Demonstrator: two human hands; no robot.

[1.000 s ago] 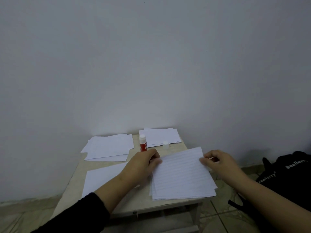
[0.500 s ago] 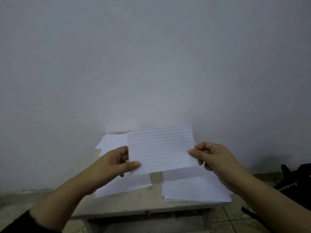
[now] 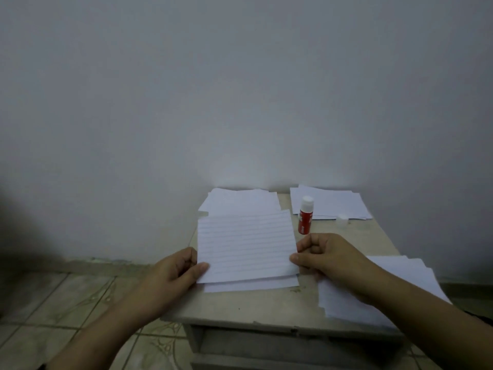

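Note:
I hold a white lined sheet of paper [image 3: 246,244] over the left part of a small beige table [image 3: 266,305]. My left hand [image 3: 176,271] pinches its lower left corner between thumb and curled fingers. My right hand [image 3: 325,252] pinches its right edge in the same way. Directly beneath the held sheet lies another white sheet [image 3: 253,285] on the table. A red glue stick [image 3: 305,215] with a white top stands upright just beyond my right hand.
A paper pile [image 3: 240,201] lies at the table's back left, another pile [image 3: 333,202] at the back right, and a stack of lined sheets [image 3: 400,279] at the front right under my right forearm. A small white cap [image 3: 342,217] lies near the glue stick. Tiled floor surrounds the table.
The lined sheet was lifted off the right stack, raised, and carried left; it is now low over the sheet on the left. The view has shifted left too.

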